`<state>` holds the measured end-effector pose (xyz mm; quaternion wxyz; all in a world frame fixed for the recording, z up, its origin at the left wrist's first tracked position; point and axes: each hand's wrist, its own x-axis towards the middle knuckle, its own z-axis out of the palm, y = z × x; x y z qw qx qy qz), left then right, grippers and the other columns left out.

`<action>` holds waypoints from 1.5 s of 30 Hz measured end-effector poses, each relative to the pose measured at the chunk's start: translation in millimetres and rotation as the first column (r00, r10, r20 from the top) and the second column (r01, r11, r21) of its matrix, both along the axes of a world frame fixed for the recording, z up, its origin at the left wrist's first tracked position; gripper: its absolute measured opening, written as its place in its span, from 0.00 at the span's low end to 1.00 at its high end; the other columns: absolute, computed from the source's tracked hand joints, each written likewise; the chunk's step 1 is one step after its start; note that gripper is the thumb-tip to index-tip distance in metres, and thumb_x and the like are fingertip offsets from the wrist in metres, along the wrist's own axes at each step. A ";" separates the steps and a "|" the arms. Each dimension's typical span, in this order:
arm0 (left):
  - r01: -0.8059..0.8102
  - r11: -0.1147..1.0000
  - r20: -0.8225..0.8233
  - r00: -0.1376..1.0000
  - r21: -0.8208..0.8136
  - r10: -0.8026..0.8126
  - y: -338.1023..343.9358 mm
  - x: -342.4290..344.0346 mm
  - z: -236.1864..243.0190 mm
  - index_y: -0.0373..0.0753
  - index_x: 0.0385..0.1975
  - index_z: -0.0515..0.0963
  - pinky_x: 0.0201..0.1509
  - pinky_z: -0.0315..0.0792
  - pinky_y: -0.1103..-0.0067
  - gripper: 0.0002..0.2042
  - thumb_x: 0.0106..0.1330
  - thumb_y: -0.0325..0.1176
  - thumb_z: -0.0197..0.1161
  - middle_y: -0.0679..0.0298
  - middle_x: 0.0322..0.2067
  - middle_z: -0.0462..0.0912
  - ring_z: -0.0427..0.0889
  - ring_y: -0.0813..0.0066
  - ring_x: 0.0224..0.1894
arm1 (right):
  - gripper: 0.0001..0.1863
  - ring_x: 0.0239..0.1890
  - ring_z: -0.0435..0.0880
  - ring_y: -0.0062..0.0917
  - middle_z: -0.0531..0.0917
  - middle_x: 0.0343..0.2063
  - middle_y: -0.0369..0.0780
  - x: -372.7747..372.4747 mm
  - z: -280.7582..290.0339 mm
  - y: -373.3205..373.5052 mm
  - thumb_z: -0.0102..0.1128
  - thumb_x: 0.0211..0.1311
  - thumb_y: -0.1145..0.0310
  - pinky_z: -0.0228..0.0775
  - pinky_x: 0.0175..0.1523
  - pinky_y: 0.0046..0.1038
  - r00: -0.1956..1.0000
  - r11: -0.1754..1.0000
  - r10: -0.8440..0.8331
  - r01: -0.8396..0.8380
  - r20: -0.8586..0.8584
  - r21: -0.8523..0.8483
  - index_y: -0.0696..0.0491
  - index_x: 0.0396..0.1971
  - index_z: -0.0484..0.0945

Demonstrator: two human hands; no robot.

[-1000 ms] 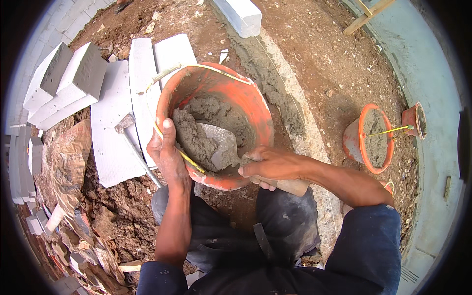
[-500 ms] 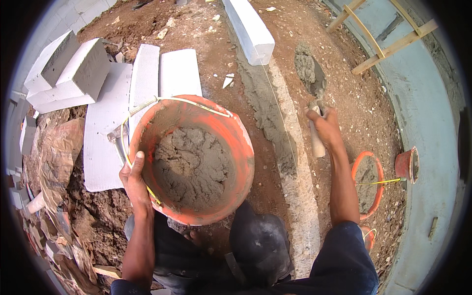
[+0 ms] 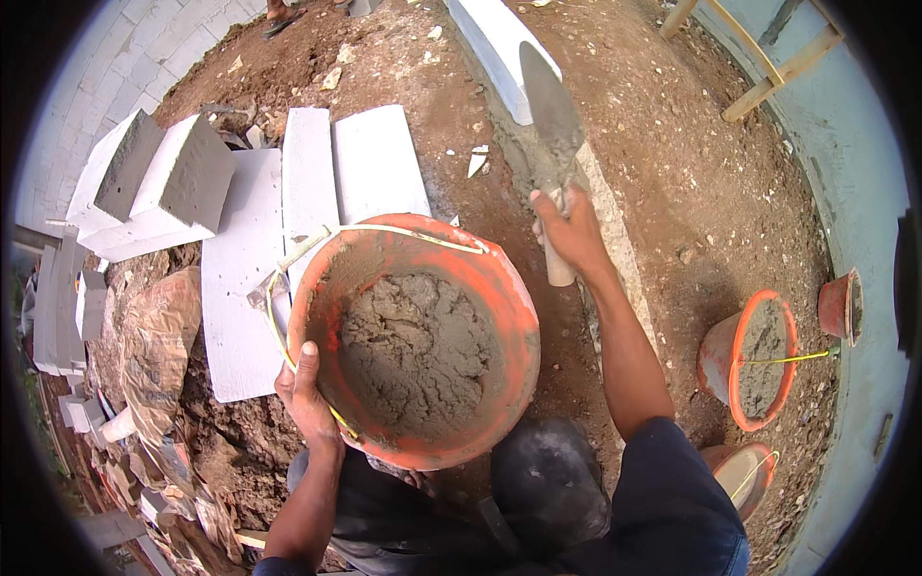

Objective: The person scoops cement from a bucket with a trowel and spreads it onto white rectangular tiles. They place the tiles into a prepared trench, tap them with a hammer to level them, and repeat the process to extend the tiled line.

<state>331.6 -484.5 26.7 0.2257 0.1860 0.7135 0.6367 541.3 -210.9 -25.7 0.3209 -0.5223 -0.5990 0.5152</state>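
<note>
My left hand grips the left rim of an orange bucket, its thumb over the edge. Wet grey mortar fills the bucket's lower part, and a pale wire handle lies along its far rim. My right hand is closed round the handle of a trowel. The trowel's mortar-smeared blade points away from me, above the mortar strip beside the near end of a white block. Whether the blade touches the mortar bed I cannot tell.
White blocks and flat white slabs lie at left, by a crumpled brown sack. At right stand a mortar-filled bucket, a smaller bucket and another bucket. A wooden frame leans at the far right wall. Someone's foot shows far left.
My right hand has swung the trowel left, from over the soil to above the mortar strip. The mortar on the blade no longer shows as a heap. The whole view has shifted.
</note>
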 end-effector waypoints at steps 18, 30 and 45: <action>0.106 0.990 -0.013 0.994 -0.095 -0.107 -7.1 -10.8 -2.0 0.28 0.47 0.77 0.46 0.71 0.77 0.21 0.69 0.43 0.58 0.60 0.38 0.81 0.77 0.74 0.38 | 0.18 0.18 0.82 0.33 0.81 0.21 0.46 64.1 -142.1 -95.8 0.55 0.64 0.59 0.75 0.27 0.36 0.953 0.838 -0.226 0.296 0.202 -0.458 0.61 0.39 0.75; 0.092 0.996 0.031 0.995 0.009 -0.092 -0.3 -3.8 -4.6 0.26 0.48 0.76 0.47 0.72 0.76 0.22 0.65 0.41 0.62 0.60 0.41 0.79 0.78 0.71 0.40 | 0.28 0.40 0.84 0.47 0.83 0.36 0.56 45.0 -152.3 -107.8 0.51 0.64 0.50 0.74 0.46 0.44 0.894 0.920 -0.023 0.194 0.448 -0.339 0.64 0.44 0.75; 0.505 0.857 0.053 0.858 0.103 -0.511 7.3 29.6 33.5 0.28 0.50 0.77 0.46 0.71 0.78 0.17 0.62 0.28 0.63 0.63 0.37 0.82 0.77 0.76 0.37 | 0.17 0.29 0.82 0.50 0.82 0.28 0.55 103.9 81.3 -181.5 0.56 0.62 0.62 0.74 0.34 0.43 0.498 0.771 0.232 -0.618 0.836 0.154 0.64 0.38 0.75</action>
